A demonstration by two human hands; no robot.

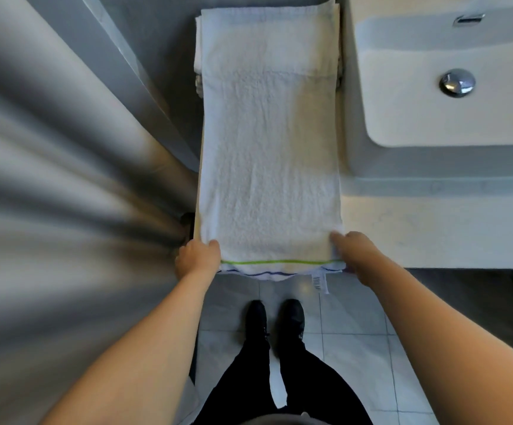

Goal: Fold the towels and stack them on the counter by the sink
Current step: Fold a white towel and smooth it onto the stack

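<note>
A long white towel [269,142] with a green stripe near its front edge lies stretched on the counter [417,222], left of the sink [451,96]. More white towels lie under it; a blue-striped edge and a label stick out at the front. My left hand [198,256] pinches the towel's near left corner. My right hand [351,250] pinches the near right corner. Both corners sit at the counter's front edge.
A grey curtain [65,179] hangs close on the left. The sink holds a chrome drain plug [457,82], with a tap [468,19] at the top right. Below the counter are tiled floor [356,332] and my black shoes [275,317].
</note>
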